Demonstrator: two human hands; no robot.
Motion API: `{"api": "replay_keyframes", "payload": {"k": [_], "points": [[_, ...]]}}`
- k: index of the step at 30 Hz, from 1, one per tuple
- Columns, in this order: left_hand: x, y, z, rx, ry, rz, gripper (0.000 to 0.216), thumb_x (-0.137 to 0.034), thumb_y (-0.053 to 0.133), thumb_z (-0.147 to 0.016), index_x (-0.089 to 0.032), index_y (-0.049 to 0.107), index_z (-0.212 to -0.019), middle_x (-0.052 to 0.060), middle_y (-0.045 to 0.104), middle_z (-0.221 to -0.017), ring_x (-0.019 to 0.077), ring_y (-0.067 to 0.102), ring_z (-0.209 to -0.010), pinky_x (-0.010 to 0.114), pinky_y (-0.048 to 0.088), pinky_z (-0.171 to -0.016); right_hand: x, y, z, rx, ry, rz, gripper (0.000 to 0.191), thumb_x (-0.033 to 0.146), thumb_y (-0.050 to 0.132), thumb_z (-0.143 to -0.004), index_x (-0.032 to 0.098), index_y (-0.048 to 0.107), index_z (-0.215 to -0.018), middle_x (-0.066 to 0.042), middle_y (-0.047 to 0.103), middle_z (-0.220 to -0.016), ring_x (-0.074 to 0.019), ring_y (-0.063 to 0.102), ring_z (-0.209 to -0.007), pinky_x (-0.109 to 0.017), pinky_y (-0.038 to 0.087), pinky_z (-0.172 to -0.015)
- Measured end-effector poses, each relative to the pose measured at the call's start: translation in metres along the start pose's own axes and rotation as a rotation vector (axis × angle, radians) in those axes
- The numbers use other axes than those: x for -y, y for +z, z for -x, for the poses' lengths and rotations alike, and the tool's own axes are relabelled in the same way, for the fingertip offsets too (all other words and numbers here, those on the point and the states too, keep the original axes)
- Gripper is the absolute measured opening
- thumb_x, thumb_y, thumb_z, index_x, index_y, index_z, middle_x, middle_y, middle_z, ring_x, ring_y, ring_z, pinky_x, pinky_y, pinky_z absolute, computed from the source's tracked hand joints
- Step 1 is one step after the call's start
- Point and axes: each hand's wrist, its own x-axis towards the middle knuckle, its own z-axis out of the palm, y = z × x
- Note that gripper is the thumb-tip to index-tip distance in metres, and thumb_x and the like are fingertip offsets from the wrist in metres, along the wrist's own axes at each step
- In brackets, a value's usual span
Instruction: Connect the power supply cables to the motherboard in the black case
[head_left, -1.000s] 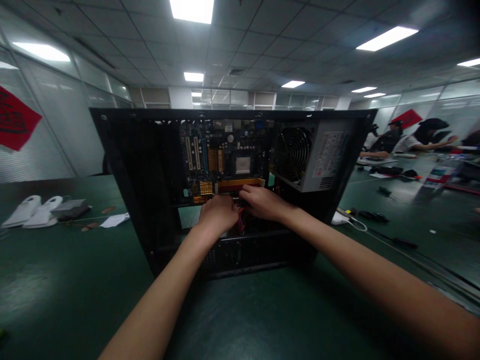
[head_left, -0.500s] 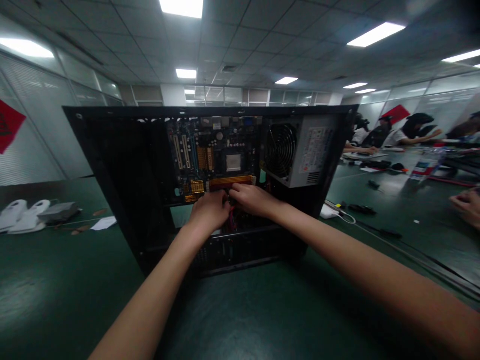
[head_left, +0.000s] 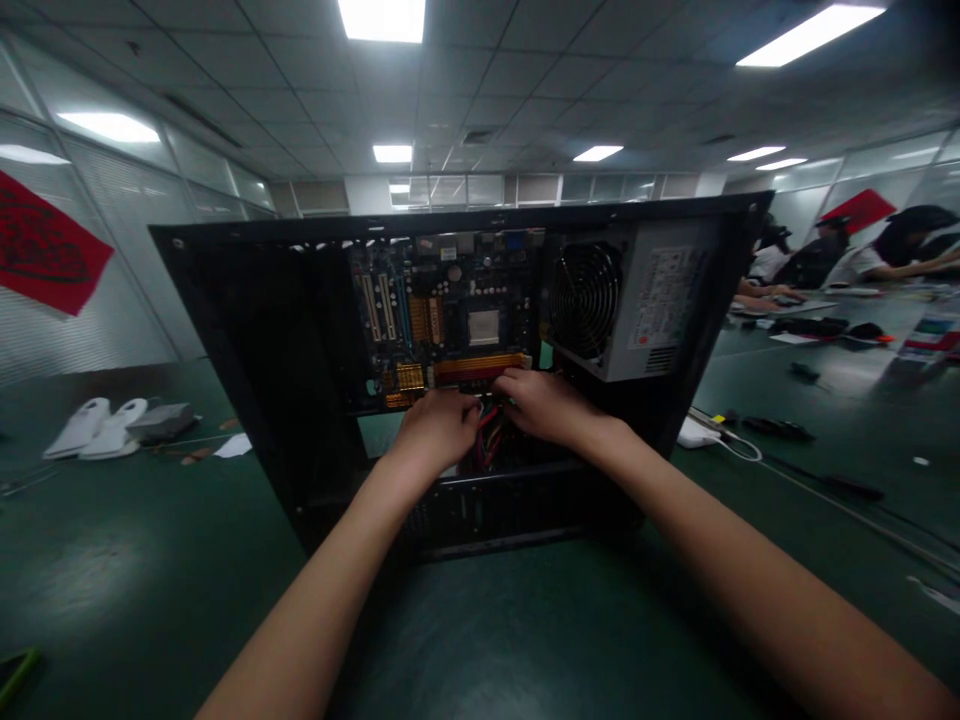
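Note:
An open black computer case point(head_left: 247, 300) stands on the table before me, its motherboard point(head_left: 450, 290) facing me. My left hand point(head_left: 442, 428) reaches in below the board, fingers curled and pinching at coloured cables point(head_left: 491, 435). Just right of it, my right hand point(head_left: 544, 405) is closed on the same bundle, close under the red and yellow memory slots point(head_left: 480, 368). The fingertips are partly hidden, so which wire each hand holds cannot be made out. A grey power supply point(head_left: 660, 310) with a black fan grille fills the upper right of the case.
On the green table point(head_left: 517, 630), white objects point(head_left: 97, 428) and a grey box point(head_left: 161, 422) lie at left. A white adapter point(head_left: 697, 432) with cords lies right of the case. Other people point(head_left: 870, 250) sit at the far right. A green-edged object point(head_left: 16, 675) shows at lower left.
My view has shifted, so the case appears farther right. My hands have moved slightly apart, and more of the coloured cables shows between them.

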Motion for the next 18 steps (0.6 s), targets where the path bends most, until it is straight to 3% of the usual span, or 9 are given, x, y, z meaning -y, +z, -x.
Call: {"api": "replay_keyframes", "payload": {"k": [9, 18], "points": [[-0.0012, 0.0025, -0.0049, -0.002, 0.041, 0.009, 0.032, -0.028, 0.052, -0.099, -0.027, 0.081, -0.113, 0.008, 0.080, -0.111, 0.0298, 0.074, -0.107, 0.039, 0.054, -0.088, -0.0031, -0.0009, -0.0040, 0.026, 0.091, -0.009, 0.027, 0.017, 0.047, -0.100, 0.014, 0.074, -0.105, -0.015, 0.075, -0.109, -0.0255, 0.071, -0.099, -0.031, 0.046, -0.078], [-0.0021, -0.0011, -0.0028, -0.005, 0.020, 0.009, 0.031, -0.029, 0.052, -0.098, -0.028, 0.081, -0.111, 0.006, 0.080, -0.112, 0.0281, 0.074, -0.107, 0.038, 0.055, -0.091, 0.0006, -0.0036, -0.0020, 0.083, 0.132, 0.049, 0.032, 0.015, 0.046, -0.098, 0.015, 0.077, -0.108, -0.018, 0.076, -0.108, -0.0286, 0.074, -0.093, -0.033, 0.050, -0.074]]}}
